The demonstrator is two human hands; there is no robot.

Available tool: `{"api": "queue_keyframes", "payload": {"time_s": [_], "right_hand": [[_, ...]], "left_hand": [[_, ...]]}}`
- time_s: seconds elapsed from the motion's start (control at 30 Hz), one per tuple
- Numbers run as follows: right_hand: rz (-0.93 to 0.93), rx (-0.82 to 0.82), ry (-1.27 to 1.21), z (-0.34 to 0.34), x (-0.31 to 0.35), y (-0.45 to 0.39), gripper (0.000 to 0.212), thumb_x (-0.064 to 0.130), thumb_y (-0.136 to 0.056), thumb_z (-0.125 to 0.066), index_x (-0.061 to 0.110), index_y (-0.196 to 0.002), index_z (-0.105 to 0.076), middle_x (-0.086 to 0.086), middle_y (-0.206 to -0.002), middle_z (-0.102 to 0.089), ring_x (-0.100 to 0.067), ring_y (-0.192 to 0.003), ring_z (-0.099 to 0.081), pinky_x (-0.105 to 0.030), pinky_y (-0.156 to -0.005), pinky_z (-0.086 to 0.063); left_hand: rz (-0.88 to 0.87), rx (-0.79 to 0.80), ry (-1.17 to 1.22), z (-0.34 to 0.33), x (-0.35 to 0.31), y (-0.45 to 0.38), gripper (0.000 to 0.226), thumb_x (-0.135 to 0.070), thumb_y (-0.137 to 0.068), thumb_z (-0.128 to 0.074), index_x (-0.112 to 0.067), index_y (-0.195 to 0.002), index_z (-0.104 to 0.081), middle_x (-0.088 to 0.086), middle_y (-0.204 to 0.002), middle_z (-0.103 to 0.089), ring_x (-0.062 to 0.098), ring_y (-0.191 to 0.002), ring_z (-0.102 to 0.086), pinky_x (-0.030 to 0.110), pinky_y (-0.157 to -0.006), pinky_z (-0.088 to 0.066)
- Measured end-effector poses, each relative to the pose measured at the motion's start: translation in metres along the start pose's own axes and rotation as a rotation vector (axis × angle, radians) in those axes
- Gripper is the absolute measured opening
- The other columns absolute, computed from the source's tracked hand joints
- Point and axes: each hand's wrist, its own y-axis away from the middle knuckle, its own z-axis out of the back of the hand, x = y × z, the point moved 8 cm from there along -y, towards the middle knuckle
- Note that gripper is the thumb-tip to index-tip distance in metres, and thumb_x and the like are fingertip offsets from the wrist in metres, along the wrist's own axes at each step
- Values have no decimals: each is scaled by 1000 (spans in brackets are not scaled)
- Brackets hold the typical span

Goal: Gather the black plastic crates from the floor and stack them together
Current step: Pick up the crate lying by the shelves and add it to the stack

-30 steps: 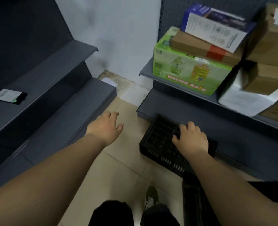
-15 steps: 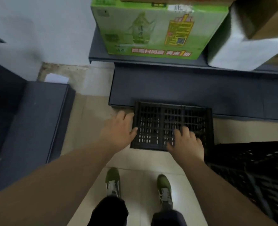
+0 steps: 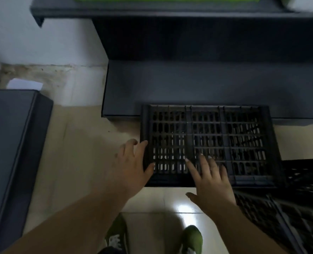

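Observation:
A black plastic crate [image 3: 225,132] lies bottom-up on the tiled floor against the base of the shelving, its slotted grid facing me. My left hand [image 3: 131,165] is at its left edge, thumb on the grid and fingers spread along the side. My right hand [image 3: 210,178] rests flat on the crate's near part, fingers apart. More black crates [image 3: 287,213] lie at the lower right, touching the first one and partly cut off by the frame.
A dark grey shelf base [image 3: 197,85] runs behind the crate, with an upper shelf [image 3: 152,11] above holding a green box. Another grey shelf unit [image 3: 10,153] stands on the left. My green shoes [image 3: 191,239] are on the beige tiles below.
My head has come closer and tilted down over the crate. The left hand has reached the crate's left edge and the right hand has spread flat on its top.

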Motion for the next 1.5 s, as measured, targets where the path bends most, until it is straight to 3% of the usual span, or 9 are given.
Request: {"api": "queue_keyframes", "payload": {"time_s": [0.17, 0.3, 0.33, 0.47, 0.83, 0.97, 1.13, 1.37, 1.5], "right_hand": [[-23, 50, 30, -50, -11, -16, 118, 44, -42, -92, 27, -145, -38, -25, -137, -48, -46, -120, -47, -63, -92, -41], [7, 64, 111, -54, -9, -25, 95, 26, -91, -56, 30, -143, 23, -17, -159, -7, -40, -142, -16, -54, -106, -32], [45, 75, 128, -55, -6, -24, 89, 19, -95, -47, 28, -142, 28, -17, -159, 2, -39, -144, -11, -50, -105, -36], [151, 163, 190, -42, 8, -18, 87, -2, -92, -40, 23, -148, 21, -26, -156, 13, -39, -144, -15, -43, -93, -50], [374, 269, 367, 30, 78, 10, 91, -2, -90, -46, 24, -150, 17, -18, -159, -1, -43, -139, -25, -48, -96, -47], [525, 220, 374, 53, 155, 15, 89, -1, -89, -47, 22, -152, 11, -19, -157, -17, -39, -121, -50, -45, -86, -49], [633, 235, 345, 46, 254, 23, 84, 10, -90, -55, 18, -153, 0, -13, -131, -54, -32, -108, -58, -40, -74, -45], [523, 289, 244, 23, 327, -3, 74, 5, -92, -47, 9, -152, -4, -15, -129, -56, -33, -114, -55, -39, -80, -42], [374, 156, 139, 22, 325, -57, 50, 13, -96, -42, 9, -142, -23, -20, -125, -55, -37, -109, -57, -40, -78, -42]], "left_hand": [[4, -37, -11, -52, 4, 8, 63, -57, -84, -36, -24, -136, -28, 12, -133, -45, 31, -117, -48, 44, -92, -45], [92, -82, 12, -63, 14, 12, 62, -55, -88, -40, -24, -141, -30, 8, -138, -39, 27, -121, -41, 40, -95, -39], [106, -106, 11, -60, 15, 16, 62, -55, -87, -40, -23, -139, -34, 9, -135, -43, 28, -118, -44, 40, -92, -41], [172, -136, 26, -43, 22, 38, 61, -55, -86, -39, -23, -138, -36, 9, -135, -42, 29, -116, -43, 40, -90, -41], [369, -192, 21, 6, 81, 130, 63, -54, -89, -44, -25, -143, -32, 8, -141, -37, 27, -126, -35, 42, -96, -38], [403, -197, 22, 14, 105, 155, 62, -54, -88, -42, -24, -142, -33, 8, -140, -37, 27, -125, -35, 42, -98, -37], [390, -269, -33, 26, 151, 182, 59, -54, -84, -36, -20, -131, -46, 13, -132, -47, 32, -115, -44, 49, -91, -41], [483, -366, -28, 29, 240, 206, 53, -53, -85, -41, -22, -127, -47, 11, -131, -47, 27, -118, -36, 54, -94, -35], [551, -332, -21, 0, 279, 209, 53, -53, -85, -40, -22, -128, -47, 11, -131, -47, 29, -119, -38, 52, -94, -36]]}}
